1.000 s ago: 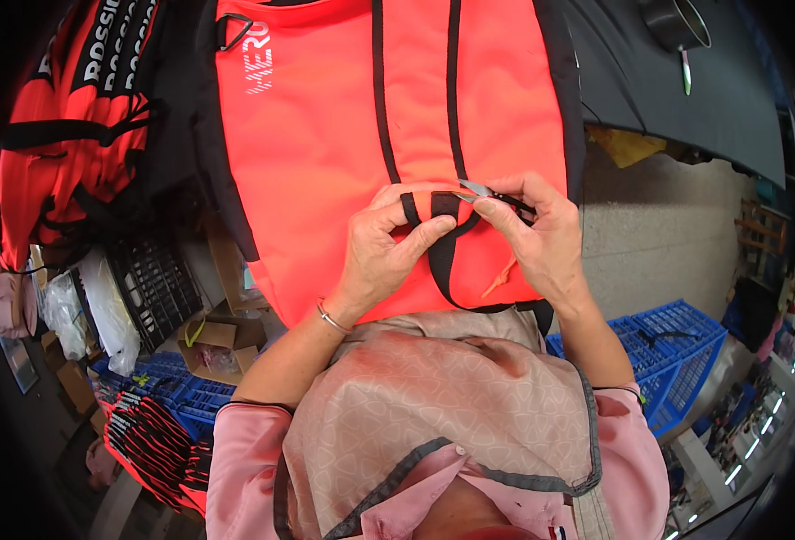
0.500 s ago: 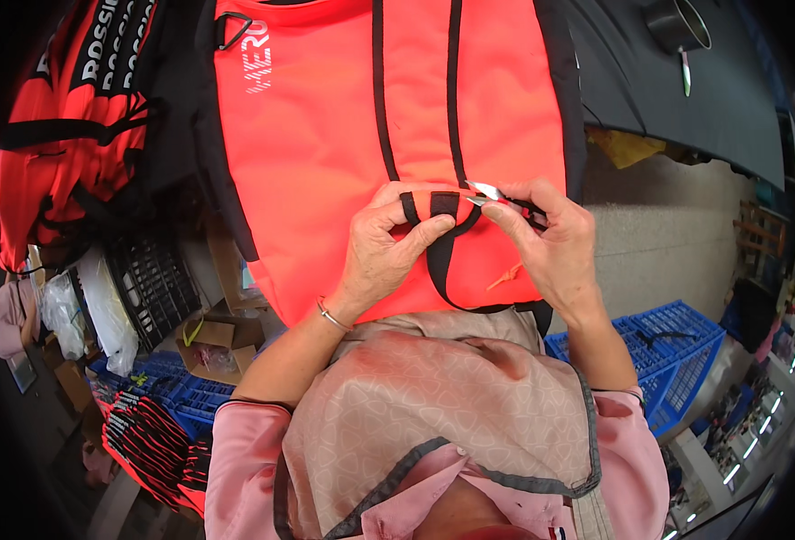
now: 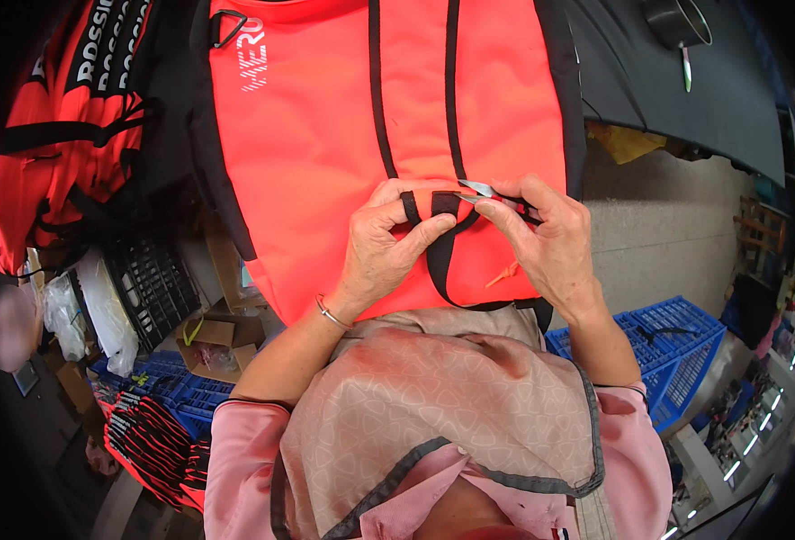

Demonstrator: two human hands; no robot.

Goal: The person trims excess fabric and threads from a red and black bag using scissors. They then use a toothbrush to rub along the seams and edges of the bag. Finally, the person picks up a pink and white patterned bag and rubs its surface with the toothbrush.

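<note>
A large neon red-orange bag point(image 3: 316, 153) with black sides lies in front of me, its near end against my apron. With fingers and thumb closed, my left hand point(image 3: 381, 247) pinches the black-edged end of an orange strap point(image 3: 424, 199). Black webbing point(image 3: 440, 265) loops down from there. My right hand point(image 3: 555, 247) is closed round a pair of thread snips point(image 3: 476, 188), whose two silver blades point left, slightly apart, at the strap's edge beside my left thumb. Most of the snips' handle is hidden in my fingers.
More red and black bags point(image 3: 73, 135) stand at the far left. A dark metal cup point(image 3: 677, 22) sits on the grey table point(image 3: 721, 108) at far right. Blue plastic crates point(image 3: 676, 351), an open cardboard box point(image 3: 222, 345) and a black crate point(image 3: 150, 279) stand lower down.
The snips' blades have shifted slightly left, closer to the strap's webbing, along with my right hand. My left hand keeps its pinch. The bag has shifted a little. A pink shape at far left has blurred.
</note>
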